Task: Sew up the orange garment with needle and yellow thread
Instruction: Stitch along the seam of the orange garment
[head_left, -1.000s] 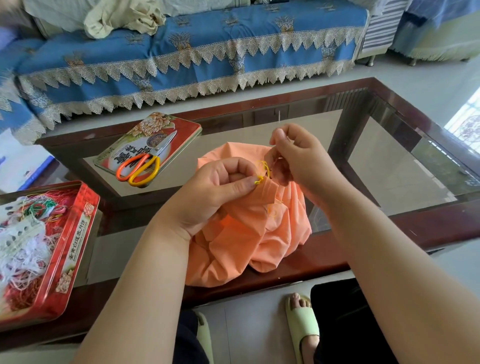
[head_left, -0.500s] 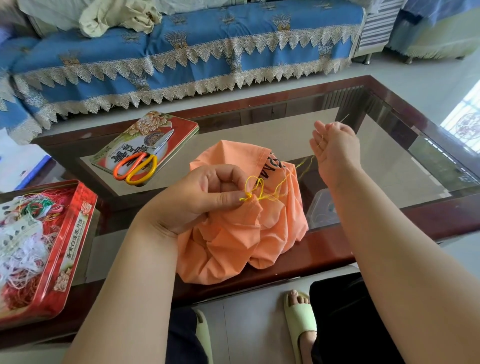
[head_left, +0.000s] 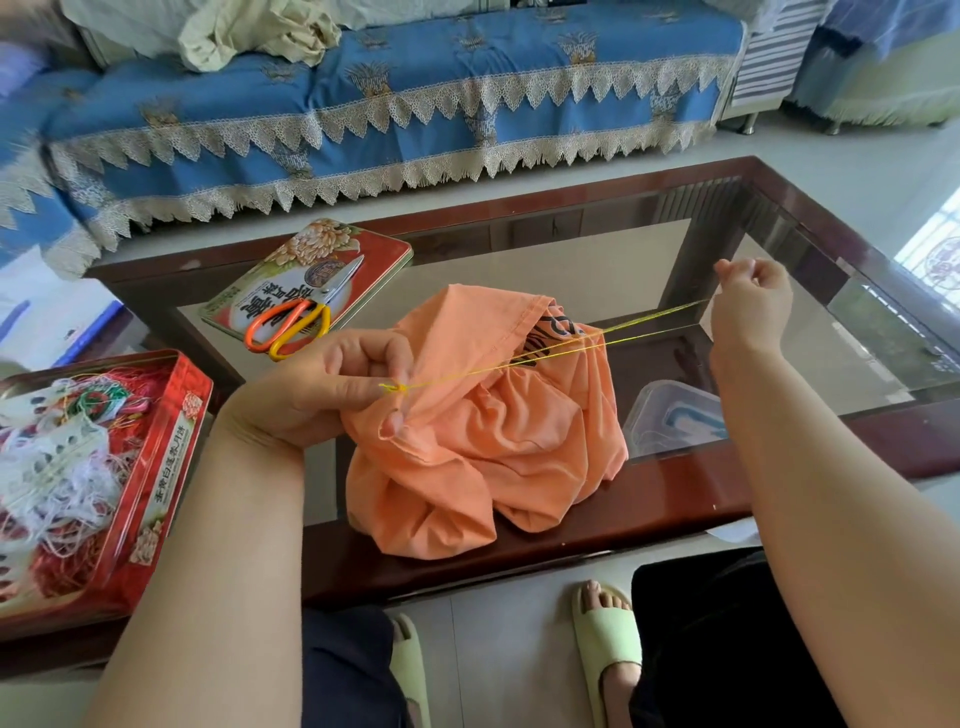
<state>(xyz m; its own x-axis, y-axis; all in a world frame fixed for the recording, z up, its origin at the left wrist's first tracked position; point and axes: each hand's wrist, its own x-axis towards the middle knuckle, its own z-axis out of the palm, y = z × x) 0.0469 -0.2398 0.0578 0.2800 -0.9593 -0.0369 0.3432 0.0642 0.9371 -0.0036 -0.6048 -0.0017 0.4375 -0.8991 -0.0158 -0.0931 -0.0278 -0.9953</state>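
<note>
The orange garment (head_left: 498, 447) lies bunched on the near edge of the glass-topped table (head_left: 675, 493). My left hand (head_left: 332, 389) pinches a fold of it at a small yellow knot. From that knot a doubled yellow thread (head_left: 571, 349) runs taut up and to the right to my right hand (head_left: 750, 306), which is raised over the glass with its fingers curled, pinching the thread's far end. The needle itself is too small to make out.
Orange-and-yellow scissors (head_left: 296, 322) lie on a red tin lid (head_left: 311, 270) at the table's back left. An open red tin (head_left: 98, 467) full of tangled threads sits at the left. A clear plastic box (head_left: 675, 415) shows under the glass. A blue sofa (head_left: 389, 98) stands behind.
My right hand has drawn away from the garment to the right, pulling the yellow thread from a loose loop into a long taut line. My left hand has kept its pinch on the fabric.
</note>
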